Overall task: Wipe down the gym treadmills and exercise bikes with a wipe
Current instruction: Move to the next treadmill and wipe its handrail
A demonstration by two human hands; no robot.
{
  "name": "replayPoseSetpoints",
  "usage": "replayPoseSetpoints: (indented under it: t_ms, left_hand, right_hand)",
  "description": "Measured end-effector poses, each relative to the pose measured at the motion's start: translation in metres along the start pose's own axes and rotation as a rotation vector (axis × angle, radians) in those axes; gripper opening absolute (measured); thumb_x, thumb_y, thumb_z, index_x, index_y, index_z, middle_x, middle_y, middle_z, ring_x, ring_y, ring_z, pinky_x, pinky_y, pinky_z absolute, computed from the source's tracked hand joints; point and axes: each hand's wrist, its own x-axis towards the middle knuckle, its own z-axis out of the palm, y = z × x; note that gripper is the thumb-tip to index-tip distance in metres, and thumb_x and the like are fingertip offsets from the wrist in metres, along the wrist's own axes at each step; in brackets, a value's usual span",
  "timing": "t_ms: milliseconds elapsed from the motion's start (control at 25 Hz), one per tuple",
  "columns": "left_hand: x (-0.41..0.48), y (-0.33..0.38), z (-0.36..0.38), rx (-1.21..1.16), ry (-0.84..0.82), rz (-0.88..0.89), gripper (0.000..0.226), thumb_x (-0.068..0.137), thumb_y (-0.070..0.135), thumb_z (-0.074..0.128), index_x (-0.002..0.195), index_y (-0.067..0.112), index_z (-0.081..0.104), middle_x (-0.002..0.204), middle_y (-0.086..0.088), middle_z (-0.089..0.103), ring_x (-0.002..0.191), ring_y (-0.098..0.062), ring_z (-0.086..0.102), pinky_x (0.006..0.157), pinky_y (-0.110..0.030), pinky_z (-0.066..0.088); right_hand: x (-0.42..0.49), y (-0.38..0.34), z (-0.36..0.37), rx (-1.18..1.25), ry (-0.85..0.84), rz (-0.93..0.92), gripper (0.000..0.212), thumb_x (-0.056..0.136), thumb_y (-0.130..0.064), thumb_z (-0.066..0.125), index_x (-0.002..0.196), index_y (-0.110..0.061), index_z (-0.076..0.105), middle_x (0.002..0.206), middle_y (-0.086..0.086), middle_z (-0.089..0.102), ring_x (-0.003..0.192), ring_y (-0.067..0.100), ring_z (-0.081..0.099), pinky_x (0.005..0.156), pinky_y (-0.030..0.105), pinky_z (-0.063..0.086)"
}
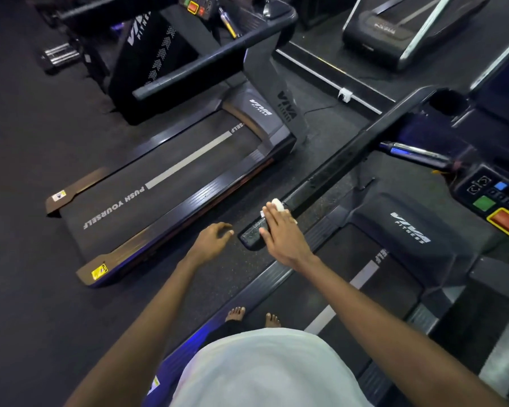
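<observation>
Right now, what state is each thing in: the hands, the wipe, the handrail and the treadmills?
Right hand: pressing the wipe onto the handrail.
Left hand: loose, holding nothing, off the rail.
Wipe: bunched under the right hand.
Handrail: looks wet and speckled near its end.
Neighbouring treadmill: nobody on its belt.

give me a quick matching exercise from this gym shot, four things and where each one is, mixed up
1 wipe
2 left hand
3 bare feet
4 dumbbells

a on the floor, far left
b under the right hand on the handrail
c on the deck of the near treadmill
d in the air, holding nothing

Pairs: 1-b, 2-d, 3-c, 4-a
</observation>
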Motion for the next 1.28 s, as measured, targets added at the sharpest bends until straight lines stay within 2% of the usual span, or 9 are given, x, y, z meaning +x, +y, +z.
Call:
replayPoseSetpoints:
  t_ms: [160, 360, 560, 640, 760, 920, 1080, 1200, 1280]
  left_hand:
    - [-0.006, -0.009, -0.004, -0.031, 0.028, -0.03, 0.036, 0.1, 0.034, 0.053, 0.13, 0.016, 0.06, 0.132, -0.002, 0.06, 0.119, -0.014, 0.056, 0.097, -0.024, 0.039]
    - [-0.017, -0.025, -0.009, -0.1, 0.093, -0.091, 0.031, 0.1, 0.03, 0.053, 0.127, 0.017, 0.063, 0.128, -0.001, 0.063, 0.106, -0.008, 0.055, 0.089, -0.022, 0.039]
    - [-0.019, -0.012, 0.0, -0.168, 0.117, -0.074, 0.028, 0.101, 0.028, 0.051, 0.125, 0.02, 0.064, 0.123, 0.005, 0.064, 0.107, -0.009, 0.057, 0.088, -0.022, 0.038]
    - [-0.018, -0.004, 0.004, -0.212, 0.123, -0.07, 0.028, 0.101, 0.029, 0.051, 0.125, 0.021, 0.064, 0.121, 0.006, 0.064, 0.107, -0.008, 0.056, 0.088, -0.023, 0.039]
    - [-0.015, -0.001, 0.008, -0.248, 0.127, -0.056, 0.026, 0.101, 0.031, 0.052, 0.123, 0.024, 0.065, 0.121, 0.007, 0.065, 0.109, -0.009, 0.058, 0.091, -0.027, 0.042]
    - [-0.013, 0.0, 0.013, -0.263, 0.047, -0.031, 0.023, 0.098, 0.036, 0.056, 0.119, 0.035, 0.066, 0.119, 0.012, 0.066, 0.112, -0.006, 0.059, 0.097, -0.029, 0.045]
    - [-0.013, -0.002, 0.017, -0.293, 0.012, 0.006, 0.022, 0.096, 0.035, 0.06, 0.115, 0.04, 0.069, 0.112, 0.018, 0.069, 0.108, 0.0, 0.062, 0.102, -0.036, 0.048]
    - [-0.009, -0.004, 0.016, -0.326, 0.011, -0.009, 0.02, 0.095, 0.036, 0.062, 0.113, 0.039, 0.071, 0.108, 0.018, 0.072, 0.106, -0.002, 0.064, 0.101, -0.043, 0.05]
    - [-0.007, -0.001, 0.017, -0.328, 0.019, -0.024, 0.019, 0.094, 0.039, 0.063, 0.11, 0.038, 0.072, 0.105, 0.017, 0.072, 0.104, -0.003, 0.066, 0.098, -0.044, 0.052]
  right_hand:
    - [-0.021, -0.016, 0.01, -0.028, -0.038, -0.19, 0.061, 0.105, -0.043, 0.023, 0.157, -0.012, 0.011, 0.164, 0.003, 0.009, 0.151, 0.013, -0.001, 0.124, 0.038, 0.006]
    - [-0.006, -0.004, 0.009, 0.019, 0.011, 0.035, 0.06, 0.105, -0.043, 0.022, 0.156, -0.013, 0.015, 0.164, 0.002, 0.012, 0.151, 0.014, 0.001, 0.124, 0.04, 0.01]
    - [-0.029, -0.034, 0.026, -0.026, -0.032, -0.207, 0.061, 0.105, -0.043, 0.027, 0.157, -0.014, 0.013, 0.164, 0.002, 0.012, 0.152, 0.014, 0.004, 0.124, 0.039, 0.011]
    - [-0.04, -0.027, 0.028, -0.029, -0.01, -0.218, 0.061, 0.106, -0.041, 0.028, 0.157, -0.016, 0.008, 0.165, 0.0, 0.007, 0.151, 0.01, -0.001, 0.124, 0.034, 0.008]
    - [-0.05, -0.026, 0.03, 0.03, 0.007, -0.133, 0.062, 0.106, -0.039, 0.029, 0.158, -0.018, 0.002, 0.164, -0.002, -0.003, 0.15, 0.007, -0.009, 0.122, 0.029, 0.001]
    - [-0.04, -0.028, 0.029, 0.202, 0.11, 0.131, 0.062, 0.105, -0.033, 0.029, 0.157, -0.014, 0.003, 0.165, -0.002, -0.005, 0.149, 0.006, -0.012, 0.122, 0.032, 0.004]
    - [-0.053, -0.041, 0.04, 0.277, 0.084, 0.127, 0.065, 0.105, -0.031, 0.032, 0.157, -0.014, -0.003, 0.164, -0.002, -0.014, 0.149, 0.009, -0.017, 0.122, 0.031, 0.005]
    - [-0.056, -0.034, 0.043, 0.315, 0.078, 0.068, 0.068, 0.103, -0.025, 0.035, 0.157, -0.017, -0.006, 0.163, -0.005, -0.018, 0.15, 0.012, -0.014, 0.122, 0.041, 0.02]
    - [-0.057, -0.035, 0.046, 0.398, 0.099, 0.093, 0.069, 0.104, -0.025, 0.035, 0.157, -0.02, -0.008, 0.162, -0.008, -0.02, 0.152, 0.021, 0.006, 0.112, 0.046, 0.04]
